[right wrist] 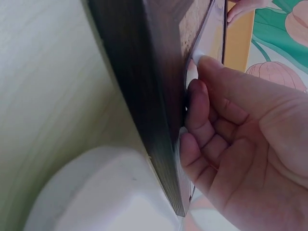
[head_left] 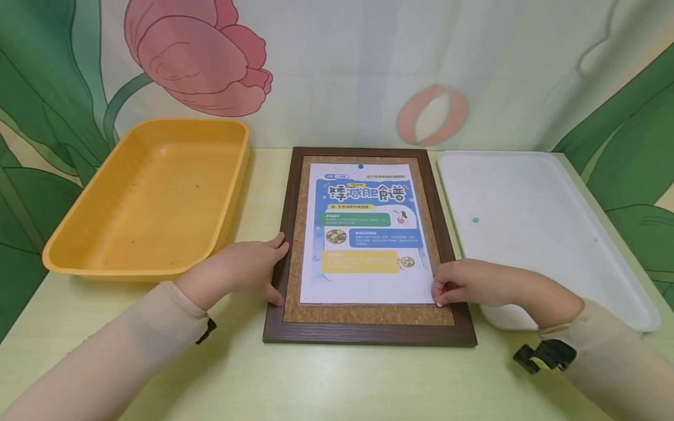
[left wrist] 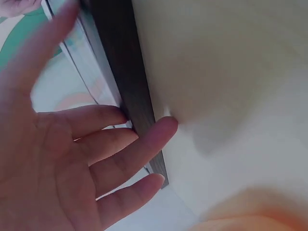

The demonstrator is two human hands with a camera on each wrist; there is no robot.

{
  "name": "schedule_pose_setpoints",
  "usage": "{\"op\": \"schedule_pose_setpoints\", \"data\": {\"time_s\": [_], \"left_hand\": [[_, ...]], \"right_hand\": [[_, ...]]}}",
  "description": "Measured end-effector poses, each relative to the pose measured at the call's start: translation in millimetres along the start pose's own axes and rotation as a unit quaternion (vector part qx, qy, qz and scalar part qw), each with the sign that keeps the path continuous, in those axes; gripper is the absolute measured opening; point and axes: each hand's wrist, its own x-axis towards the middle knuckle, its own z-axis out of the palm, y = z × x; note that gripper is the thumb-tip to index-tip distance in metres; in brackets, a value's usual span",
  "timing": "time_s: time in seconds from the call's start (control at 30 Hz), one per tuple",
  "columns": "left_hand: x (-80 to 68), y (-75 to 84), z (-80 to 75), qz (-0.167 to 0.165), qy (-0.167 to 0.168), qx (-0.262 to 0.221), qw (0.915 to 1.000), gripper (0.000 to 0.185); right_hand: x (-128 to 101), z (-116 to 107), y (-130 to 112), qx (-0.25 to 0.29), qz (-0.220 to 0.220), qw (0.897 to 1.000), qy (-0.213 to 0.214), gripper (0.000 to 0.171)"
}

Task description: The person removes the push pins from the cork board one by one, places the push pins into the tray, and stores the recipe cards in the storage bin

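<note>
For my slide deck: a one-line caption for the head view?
Both hands on a dark wooden cork board holding a blue poster.

We note a yellow tray (head_left: 152, 199) at left, a white tray (head_left: 532, 216) at right, flower wall (head_left: 337, 64) behind.

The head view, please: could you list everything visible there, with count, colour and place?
Cork board: one, dark brown wooden frame, middle of the table.
Poster: one, white and blue with a yellow panel, on the cork board.
Pin: one, blue, at the poster's top edge.
Yellow tray: one, left of the board.
White tray: one, right of the board; a small teal dot lies in it.
Table: one, pale yellow-green.
Backdrop: one, painted pink flower and green leaves.
Left hand: rests on the board's left frame.
Right hand: pinches something small and white at the poster's lower right corner.
</note>
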Motion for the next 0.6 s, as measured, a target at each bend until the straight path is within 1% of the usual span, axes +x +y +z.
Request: {"op": "schedule_pose_setpoints", "data": {"time_s": [0.1,0.2,0.33,0.4,0.6], "left_hand": [[-0.1,6.3,2.1,-0.019,0.004,0.009,0.9998,0.108],[3.4,13.8,4.0,-0.036,0.016,0.037,0.9986,0.114],[8.2,19.4,4.6,-0.046,0.026,0.076,0.9957,0.111],[9.2,20.6,4.5,-0.049,0.027,0.083,0.9950,0.110],[8.7,23.9,2.7,-0.052,0.030,0.080,0.9950,0.109]], "right_hand": [[0.3,1.3,-1.2,0.003,0.012,1.000,0.003,0.010],[0.3,2.3,-1.9,0.001,0.018,1.000,0.005,0.010],[1.5,3.4,-1.9,-0.009,0.015,1.000,0.006,0.010],[2.2,3.5,-1.8,-0.010,0.012,1.000,0.005,0.010],[1.2,0.6,-0.8,-0.010,0.007,1.000,-0.002,0.010]]}}
